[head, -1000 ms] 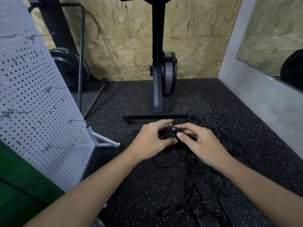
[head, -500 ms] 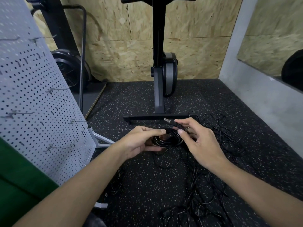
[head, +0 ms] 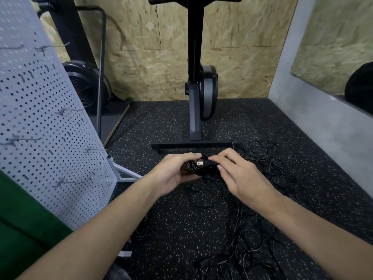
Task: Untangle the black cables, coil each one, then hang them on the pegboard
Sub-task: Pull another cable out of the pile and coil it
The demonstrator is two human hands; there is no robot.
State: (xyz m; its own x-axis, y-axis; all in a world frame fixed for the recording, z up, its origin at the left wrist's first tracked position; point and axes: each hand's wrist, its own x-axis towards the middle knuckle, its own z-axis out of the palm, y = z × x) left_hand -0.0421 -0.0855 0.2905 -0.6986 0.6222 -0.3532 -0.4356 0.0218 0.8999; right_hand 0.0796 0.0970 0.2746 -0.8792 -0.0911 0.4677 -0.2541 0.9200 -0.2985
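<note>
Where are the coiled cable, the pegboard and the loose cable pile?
coiled cable [head: 201, 171]: head view, on its wound black loops.
pegboard [head: 40, 168]: head view, bare perforated panel.
loose cable pile [head: 248, 235]: head view, tangled strands at lower right.

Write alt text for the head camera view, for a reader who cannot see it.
Two bare hands hold a coiled black cable above a speckled floor: the left hand grips the coil, the right hand pinches its plug end. Tangled black cables lie beneath and rightward; a white pegboard with hooks stands at left.

A home gym or workout room: speckled rubber floor [head: 201, 122], an exercise machine [head: 198, 87], a fan-wheel trainer [head: 84, 85], chipboard walls [head: 153, 63].
</note>
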